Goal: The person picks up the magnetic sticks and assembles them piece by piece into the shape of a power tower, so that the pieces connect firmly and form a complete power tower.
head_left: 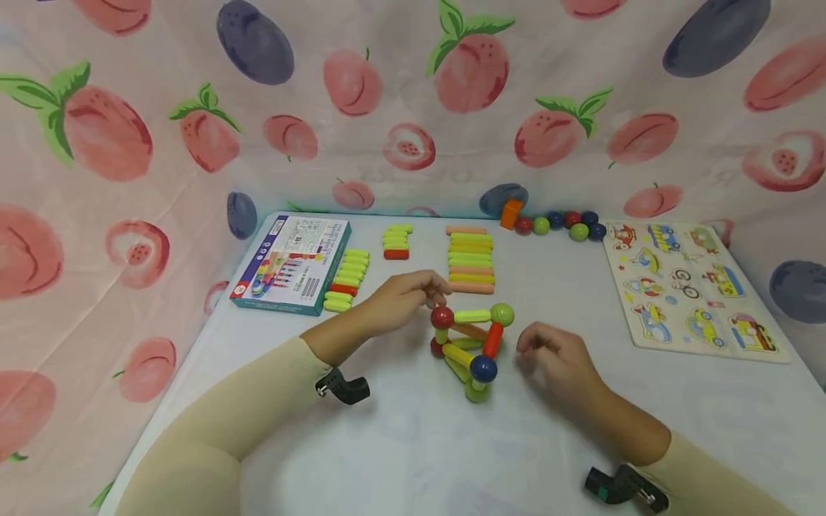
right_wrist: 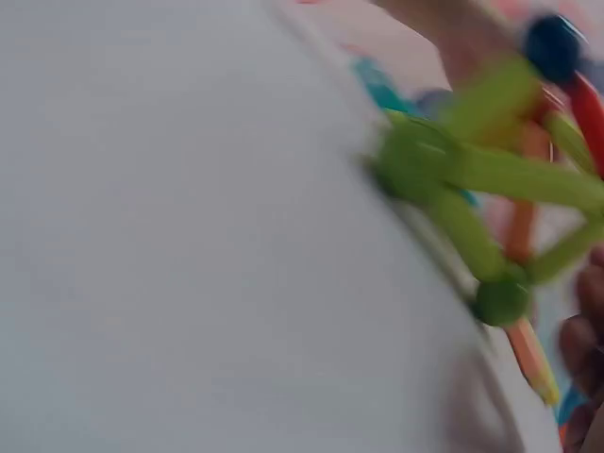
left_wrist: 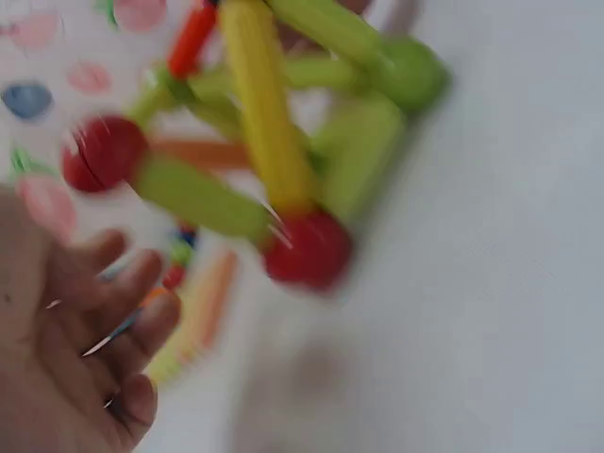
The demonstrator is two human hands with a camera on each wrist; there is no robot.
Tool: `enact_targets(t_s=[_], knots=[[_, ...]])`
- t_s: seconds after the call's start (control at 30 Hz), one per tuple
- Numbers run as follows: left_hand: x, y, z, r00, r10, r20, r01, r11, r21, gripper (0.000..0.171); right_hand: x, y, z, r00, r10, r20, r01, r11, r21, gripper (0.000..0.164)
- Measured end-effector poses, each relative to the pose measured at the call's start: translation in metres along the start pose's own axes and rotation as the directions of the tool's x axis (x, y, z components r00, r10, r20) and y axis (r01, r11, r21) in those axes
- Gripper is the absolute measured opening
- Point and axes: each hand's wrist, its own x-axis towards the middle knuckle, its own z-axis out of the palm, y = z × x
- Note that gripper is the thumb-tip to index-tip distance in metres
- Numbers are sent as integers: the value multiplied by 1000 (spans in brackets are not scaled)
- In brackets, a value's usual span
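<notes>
A frame of rods and balls (head_left: 459,356) stands on the white table between the two hands, with red, green and blue balls at its corners joined by green, yellow, red and orange rods. My left hand (head_left: 403,299) hovers just behind its red ball (head_left: 442,317), fingers loosely bent. In the left wrist view those fingers (left_wrist: 132,316) hold nothing, with a gap to the blurred frame. To the right of the frame is my right hand (head_left: 560,357), loosely curled and apart from it. Only a few right fingers (right_wrist: 583,330) appear in the right wrist view.
A teal-edged box (head_left: 290,265) lies at the left, short rods (head_left: 348,276) beside it. More short rods (head_left: 396,242) and a column of longer rods (head_left: 471,259) lie further back. Loose balls (head_left: 578,231), an orange block (head_left: 511,213) and a picture puzzle board (head_left: 684,287) are at back right.
</notes>
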Motion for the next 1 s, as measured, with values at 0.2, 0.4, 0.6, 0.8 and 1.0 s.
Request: enact_targets(t_s=[0.2,0.4,0.6,0.8,1.0], knots=[[-17,-35,16,998,2,58,-15,975,223,26,-28,-11,28,979,-126,159,180,904,-387,21],[-14,-38,26,996,85,-9,-77,936,343,28,-11,-8,12,996,-32,85,62,926,-371,12],[-1,-43,23,997,76,-12,-70,957,281,24,9,6,4,998,19,52,-2,951,-310,33],[18,-44,23,997,70,-44,-59,977,206,13,0,6,10,996,37,82,-16,969,-247,31],[31,-40,25,995,80,60,-82,996,32,16,-16,-8,33,997,42,63,-29,980,-199,28]])
